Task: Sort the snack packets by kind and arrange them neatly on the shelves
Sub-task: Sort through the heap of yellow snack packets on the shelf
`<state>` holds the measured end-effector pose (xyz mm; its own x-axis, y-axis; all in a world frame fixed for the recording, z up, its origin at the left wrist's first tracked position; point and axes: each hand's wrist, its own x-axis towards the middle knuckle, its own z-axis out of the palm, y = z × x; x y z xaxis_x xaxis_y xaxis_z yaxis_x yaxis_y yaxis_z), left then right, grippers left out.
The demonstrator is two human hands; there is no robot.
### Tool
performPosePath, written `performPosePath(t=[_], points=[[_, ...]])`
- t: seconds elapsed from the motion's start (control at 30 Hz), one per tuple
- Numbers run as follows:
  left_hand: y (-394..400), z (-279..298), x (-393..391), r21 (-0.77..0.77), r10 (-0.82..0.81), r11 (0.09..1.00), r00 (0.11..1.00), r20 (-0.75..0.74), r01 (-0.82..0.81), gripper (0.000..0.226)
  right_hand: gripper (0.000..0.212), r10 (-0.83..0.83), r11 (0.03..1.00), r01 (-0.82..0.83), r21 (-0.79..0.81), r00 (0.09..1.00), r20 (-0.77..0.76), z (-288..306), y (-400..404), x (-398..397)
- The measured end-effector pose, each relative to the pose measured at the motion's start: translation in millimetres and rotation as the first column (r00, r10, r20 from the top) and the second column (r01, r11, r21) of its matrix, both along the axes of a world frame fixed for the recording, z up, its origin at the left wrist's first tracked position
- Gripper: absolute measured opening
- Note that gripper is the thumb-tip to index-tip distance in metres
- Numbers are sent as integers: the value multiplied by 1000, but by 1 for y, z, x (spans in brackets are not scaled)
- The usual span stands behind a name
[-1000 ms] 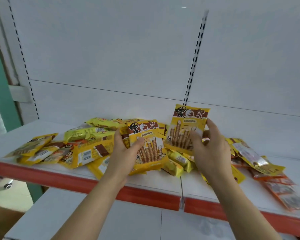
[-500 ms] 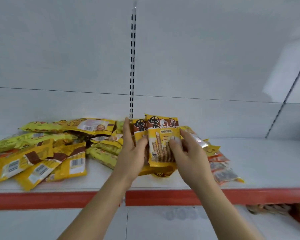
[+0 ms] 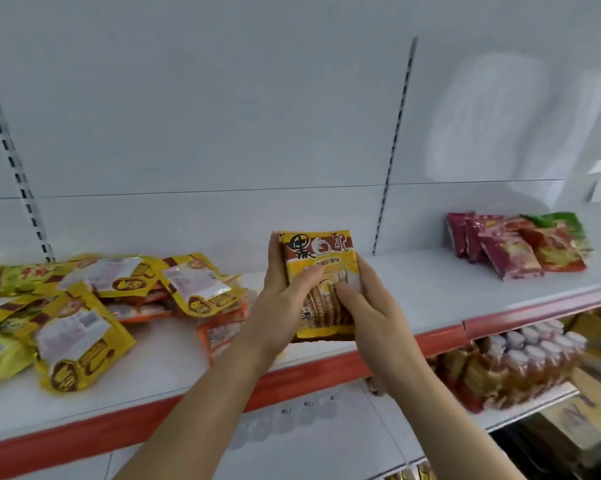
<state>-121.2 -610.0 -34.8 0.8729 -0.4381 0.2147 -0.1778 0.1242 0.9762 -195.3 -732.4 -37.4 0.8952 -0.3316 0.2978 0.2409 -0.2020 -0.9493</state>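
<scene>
Both hands hold a yellow and brown wafer-roll snack packet (image 3: 321, 258) upright above the white shelf (image 3: 413, 292), stacked over another of the same kind behind it. My left hand (image 3: 285, 299) grips the left edge, thumb across the front. My right hand (image 3: 368, 306) grips the right edge, thumb on the front. A loose heap of yellow snack packets (image 3: 94, 306) lies on the shelf to the left, mixed with orange packets (image 3: 219, 332).
A small group of red, purple and green packets (image 3: 514, 244) stands at the shelf's far right. The shelf's front lip is red (image 3: 327, 372). Below at right, a lower shelf holds bottles with white caps (image 3: 534, 351) and more packets.
The two wafer-roll packets were brought together into one stack held by both hands. The view swung right, so the yellow heap now lies at left and the red and green packets came into sight.
</scene>
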Motion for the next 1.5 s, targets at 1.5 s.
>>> performPosePath(t=[1.5], points=[[-424, -37, 149, 572, 285, 789, 958, -18, -224, 27, 39, -208, 912, 35, -409, 898, -387, -26, -430, 182]])
